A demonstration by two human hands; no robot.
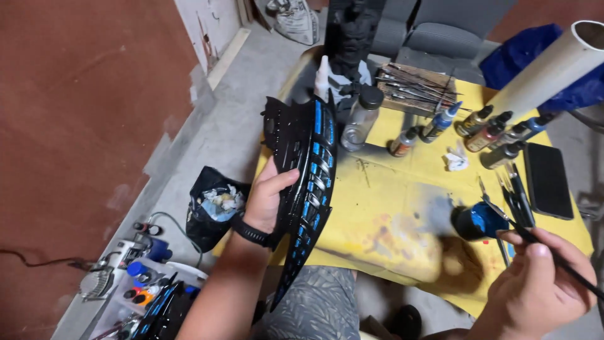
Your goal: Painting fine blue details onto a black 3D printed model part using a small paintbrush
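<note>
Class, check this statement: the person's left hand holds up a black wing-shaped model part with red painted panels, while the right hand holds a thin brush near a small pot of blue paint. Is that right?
Not quite. The head view shows the panels on the black wing-shaped model part are blue, not red. The rest stands: the left hand holds the part up, and the right hand holds a thin brush near the small pot of blue paint.

Grey concrete floor (239, 119), reddish-brown wall (82, 113), yellow-covered table (390, 208).
</note>
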